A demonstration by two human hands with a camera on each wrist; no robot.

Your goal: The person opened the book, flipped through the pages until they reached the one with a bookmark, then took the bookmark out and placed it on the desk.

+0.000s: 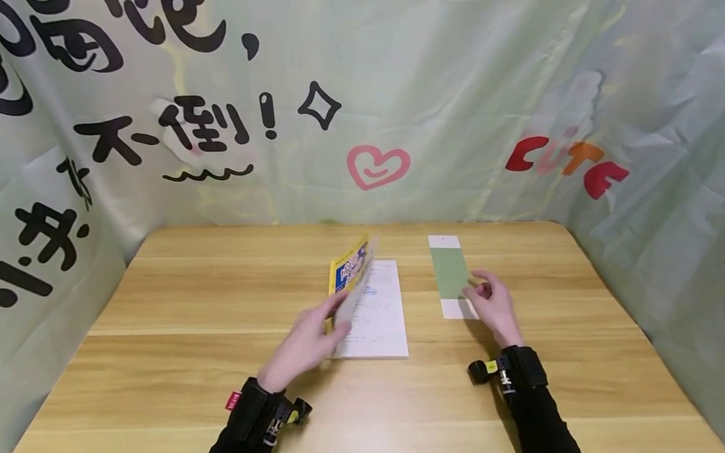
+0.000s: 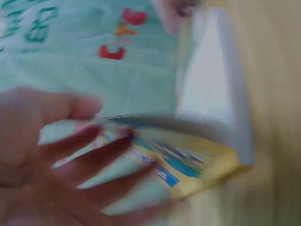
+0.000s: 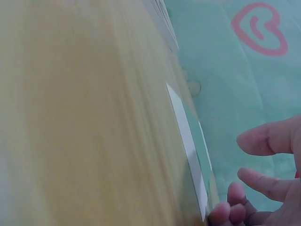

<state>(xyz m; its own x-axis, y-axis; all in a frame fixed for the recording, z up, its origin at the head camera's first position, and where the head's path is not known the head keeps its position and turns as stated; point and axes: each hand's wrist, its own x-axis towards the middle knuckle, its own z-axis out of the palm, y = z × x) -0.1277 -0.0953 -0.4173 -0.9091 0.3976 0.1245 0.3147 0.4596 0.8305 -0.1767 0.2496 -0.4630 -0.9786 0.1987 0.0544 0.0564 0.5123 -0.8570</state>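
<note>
A book lies on the table with a white page [image 1: 382,323] facing up. Its yellow and blue cover [image 1: 348,266] stands raised at the left side, slanting up off the page. My left hand [image 1: 304,343] holds the cover's near edge, thumb on one side and fingers on the other; the left wrist view shows this cover [image 2: 207,150] blurred. To the book's right lies a flat strip of card [image 1: 450,273], green with white ends. My right hand [image 1: 496,308] is at its near right edge, thumb and forefinger apart and the other fingers bent, nothing between them.
The light wood table [image 1: 187,337] runs back to a pale green cloth [image 1: 453,73] printed with writing and drawings. Cloth also hangs along the left and right sides. Each wrist wears a black strap with a small camera [image 1: 478,371].
</note>
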